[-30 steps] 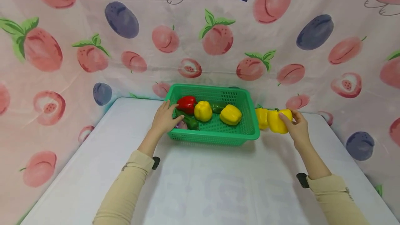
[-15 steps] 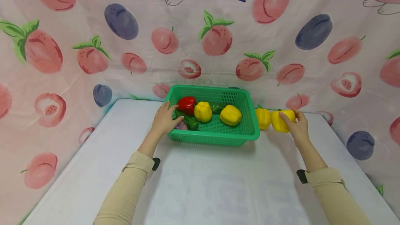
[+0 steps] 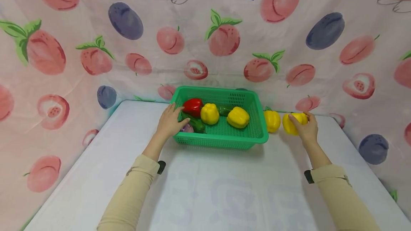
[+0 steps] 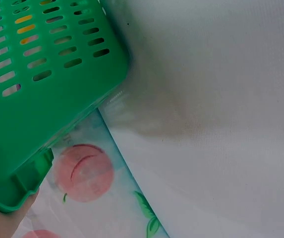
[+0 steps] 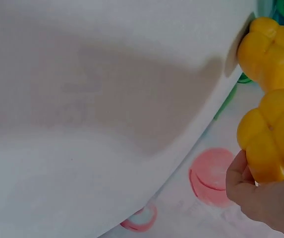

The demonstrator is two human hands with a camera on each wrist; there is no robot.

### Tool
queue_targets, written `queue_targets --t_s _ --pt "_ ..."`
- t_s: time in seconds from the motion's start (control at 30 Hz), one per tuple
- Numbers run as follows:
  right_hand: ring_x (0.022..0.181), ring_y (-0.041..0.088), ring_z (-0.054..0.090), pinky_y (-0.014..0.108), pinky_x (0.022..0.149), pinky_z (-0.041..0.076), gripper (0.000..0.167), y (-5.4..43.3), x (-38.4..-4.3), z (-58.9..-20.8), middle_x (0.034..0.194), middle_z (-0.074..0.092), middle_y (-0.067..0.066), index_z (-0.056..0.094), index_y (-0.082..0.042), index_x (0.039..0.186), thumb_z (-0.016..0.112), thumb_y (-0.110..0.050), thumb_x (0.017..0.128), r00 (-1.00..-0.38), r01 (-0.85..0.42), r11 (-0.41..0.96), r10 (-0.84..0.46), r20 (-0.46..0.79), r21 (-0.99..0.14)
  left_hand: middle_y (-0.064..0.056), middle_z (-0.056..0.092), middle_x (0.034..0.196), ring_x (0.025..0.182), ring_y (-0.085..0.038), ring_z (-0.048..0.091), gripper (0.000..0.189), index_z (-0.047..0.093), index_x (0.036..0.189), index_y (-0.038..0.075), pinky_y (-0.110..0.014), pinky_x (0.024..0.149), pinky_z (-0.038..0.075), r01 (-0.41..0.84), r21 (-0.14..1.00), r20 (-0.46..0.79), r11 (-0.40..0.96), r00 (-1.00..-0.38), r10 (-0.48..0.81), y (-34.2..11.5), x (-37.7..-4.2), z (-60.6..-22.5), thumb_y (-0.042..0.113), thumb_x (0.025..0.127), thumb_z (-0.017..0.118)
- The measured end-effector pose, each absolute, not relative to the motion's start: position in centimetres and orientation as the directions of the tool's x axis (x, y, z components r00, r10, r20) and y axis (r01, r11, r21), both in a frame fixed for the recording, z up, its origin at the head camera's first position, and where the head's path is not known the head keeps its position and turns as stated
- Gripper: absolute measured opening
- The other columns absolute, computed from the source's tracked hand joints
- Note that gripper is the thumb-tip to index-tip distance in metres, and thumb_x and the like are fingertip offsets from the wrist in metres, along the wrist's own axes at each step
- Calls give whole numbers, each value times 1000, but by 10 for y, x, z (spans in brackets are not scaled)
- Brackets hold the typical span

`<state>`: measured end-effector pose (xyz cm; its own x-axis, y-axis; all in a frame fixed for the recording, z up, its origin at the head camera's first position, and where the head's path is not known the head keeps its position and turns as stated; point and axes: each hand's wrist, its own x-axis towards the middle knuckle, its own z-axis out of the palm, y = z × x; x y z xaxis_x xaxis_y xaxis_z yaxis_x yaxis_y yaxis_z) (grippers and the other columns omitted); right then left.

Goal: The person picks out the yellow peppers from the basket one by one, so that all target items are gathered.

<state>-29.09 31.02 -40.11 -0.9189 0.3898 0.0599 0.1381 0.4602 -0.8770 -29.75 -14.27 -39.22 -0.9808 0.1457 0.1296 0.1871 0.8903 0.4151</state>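
Observation:
My right hand (image 3: 308, 128) holds a yellow bell pepper (image 3: 290, 124) between thumb and fingers, to the right of the green basket (image 3: 221, 139). In the right wrist view, that pepper (image 5: 275, 139) shows its lobed underside. A second yellow bell pepper (image 3: 272, 121) sits against the basket's right side. My left hand (image 3: 169, 119) grips the basket's left rim, thumb reaching inside. Within the basket lie a red bell pepper (image 3: 192, 107), two yellow bell peppers, one upright (image 3: 210, 114) and one on its side (image 3: 238, 117), dark green vegetables (image 3: 196, 125) and a purple one (image 3: 187, 128), partly hidden by the hand.
The basket stands at the back of a white table (image 3: 205, 188). Right behind it hangs a fruit-printed cloth (image 3: 199, 38), which also runs down both sides of the table.
My right hand has moved slightly right with the yellow bell pepper, tilting it and opening a gap to the pepper beside the basket. The left hand stays on the rim.

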Motion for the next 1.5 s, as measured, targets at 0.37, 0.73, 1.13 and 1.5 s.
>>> queue_targets --t_s 0.37,0.73,1.13,1.5 --pt "134 38 32 46 115 28 76 305 -304 -403 150 29 24 24 0 146 60 -36 90 -890 195 440 456 32 -876 -26 20 154 144 -40 15 62 41 141 6 -52 118 14 189 411 130 892 -980 148 -144 -298 -392 43 93 52" --pt "136 40 28 47 117 24 75 306 -317 -408 150 26 25 23 2 145 59 -33 90 -861 276 426 508 -25 -862 -25 19 154 144 -40 14 63 42 141 7 -52 118 14 192 411 131 891 -980 151 -144 -298 -390 46 93 51" --pt "136 44 26 50 116 22 79 309 -327 -421 149 26 29 19 5 146 58 -37 90 -876 319 477 478 -62 -819 -25 21 154 144 -39 15 63 41 141 7 -52 118 15 189 408 125 893 -981 151 -144 -297 -392 47 93 51" --pt "136 49 21 64 110 22 81 302 -333 -423 149 20 30 16 -1 148 52 -46 91 -851 430 486 500 -161 -761 -24 20 154 145 -38 15 63 41 142 7 -51 118 14 187 414 125 891 -981 148 -143 -299 -391 46 93 51"
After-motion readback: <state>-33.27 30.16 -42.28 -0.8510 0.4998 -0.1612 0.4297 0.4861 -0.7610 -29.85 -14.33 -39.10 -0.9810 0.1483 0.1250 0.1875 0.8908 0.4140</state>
